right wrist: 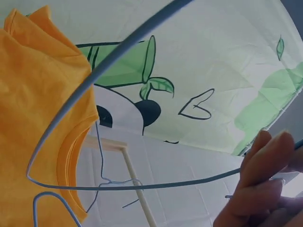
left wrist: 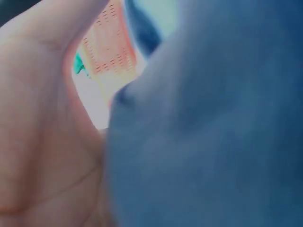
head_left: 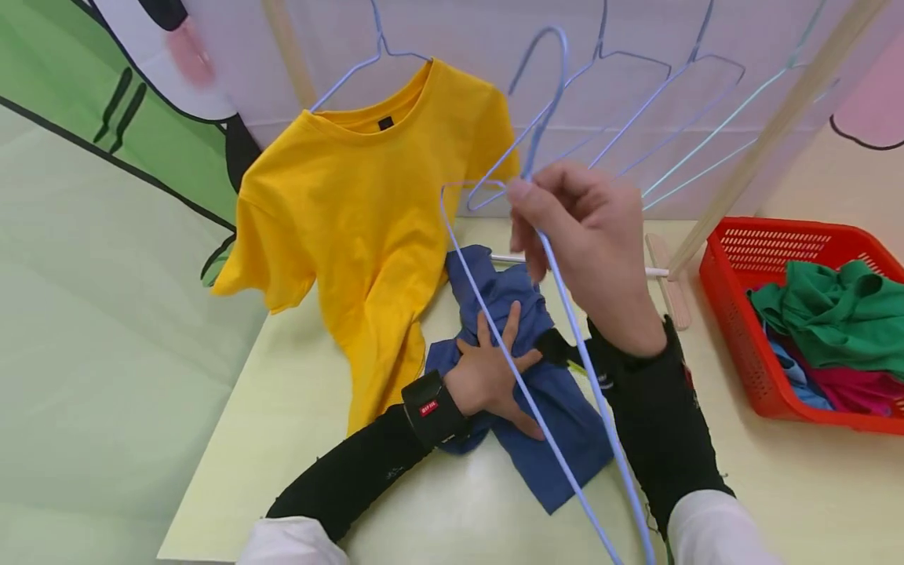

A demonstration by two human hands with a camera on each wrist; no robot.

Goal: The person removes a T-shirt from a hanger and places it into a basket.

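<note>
Pale yellow-green tabletop [head_left: 791, 486], cartoon panda/leaf backdrop behind, wooden rack frame [head_left: 777, 129] w/ spare wire hangers [head_left: 678, 78] on it.

Item 1: blue wire hanger [head_left: 558, 275]. In right hand [head_left: 600, 243], raised above table centre, hook end up, long wire running down toward the viewer. Fingers curled round wire near the neck; right wrist view shows fingertips [right wrist: 265, 165] pinching it. Judged light, thin, springy; likely to twist if held far out on an arm, so hold at the neck, under the hook.

Item 2: blue shirt [head_left: 551, 424]. Crumpled on table, mid-front, under the hanger. Left hand [head_left: 490, 369] flat on it, fingers spread, pressing down. Left wrist view: blurred blue cloth + palm only. Judged soft, limp, non-fragile; bunches easily. Best taken at collar/shoulder seam, though collar can't be made out here.

Item 3: yellow T-shirt [head_left: 360, 220]. Already on a hanger on rack, left of blue shirt, hem draping onto table, just beside blue shirt.

Item 4: red basket [head_left: 734, 314]. Right side of table, apart from hands. Holds green, pink, blue clothes.
</note>
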